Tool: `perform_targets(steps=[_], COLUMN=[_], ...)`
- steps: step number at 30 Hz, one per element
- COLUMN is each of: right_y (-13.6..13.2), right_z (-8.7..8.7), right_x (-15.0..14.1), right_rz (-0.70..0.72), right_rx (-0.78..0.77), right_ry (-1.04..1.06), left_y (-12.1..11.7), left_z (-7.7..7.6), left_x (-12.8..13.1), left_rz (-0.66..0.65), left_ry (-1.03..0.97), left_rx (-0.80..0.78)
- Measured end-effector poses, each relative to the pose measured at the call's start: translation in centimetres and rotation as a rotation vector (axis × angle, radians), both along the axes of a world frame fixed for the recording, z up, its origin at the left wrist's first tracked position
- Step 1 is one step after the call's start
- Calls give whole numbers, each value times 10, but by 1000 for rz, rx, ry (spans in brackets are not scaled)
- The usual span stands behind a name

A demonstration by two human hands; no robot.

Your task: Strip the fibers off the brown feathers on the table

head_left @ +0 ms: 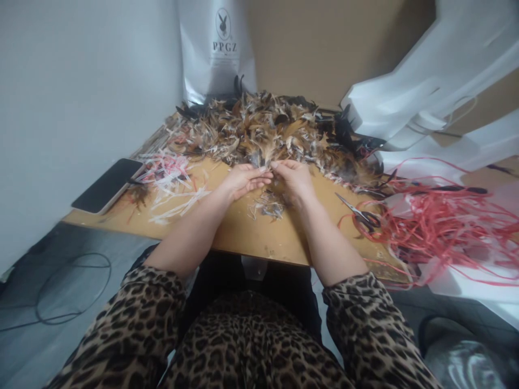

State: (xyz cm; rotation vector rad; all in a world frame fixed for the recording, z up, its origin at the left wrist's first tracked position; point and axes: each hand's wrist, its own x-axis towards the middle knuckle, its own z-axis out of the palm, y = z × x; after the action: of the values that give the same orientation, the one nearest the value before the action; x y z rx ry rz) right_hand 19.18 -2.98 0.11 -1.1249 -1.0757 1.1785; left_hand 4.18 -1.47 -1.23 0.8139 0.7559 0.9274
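My left hand [246, 180] and my right hand [294, 179] meet over the middle of the wooden table [275, 240]. Between their fingertips is a small brown feather [264, 153]; its edges blend into the pile behind. Thumb and fingers of the left hand pinch its base, and the right thumb and forefinger close on it from the other side. A large heap of brown and black feathers [239, 127] spreads just beyond both hands. Below them lies a little cluster of grey feather scraps [267, 206].
At left, a phone [106, 186] lies beside white and pink strips [168, 170]. Scissors [360, 212] rest to the right, near a tangle of red ribbon [450, 227]. A white printed bag [217, 51] stands behind the heap. A cable [73, 313] loops on the floor.
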Motion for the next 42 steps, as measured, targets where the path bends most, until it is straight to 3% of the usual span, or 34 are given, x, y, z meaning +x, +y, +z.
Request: perform_targets(steps=[12, 23, 42], right_y=[0, 3, 2], right_z=[-2, -5, -9], right_x=[-3, -4, -10], right_rz=[-42, -3, -48], right_rx=[19, -48, -34], right_ry=[-108, 37, 63], left_y=[0, 2, 0], left_z=[-4, -6, -4], left_x=[1, 1, 1], left_rz=[-10, -9, -24], left_ry=[97, 148, 170], left_rx=[70, 100, 99])
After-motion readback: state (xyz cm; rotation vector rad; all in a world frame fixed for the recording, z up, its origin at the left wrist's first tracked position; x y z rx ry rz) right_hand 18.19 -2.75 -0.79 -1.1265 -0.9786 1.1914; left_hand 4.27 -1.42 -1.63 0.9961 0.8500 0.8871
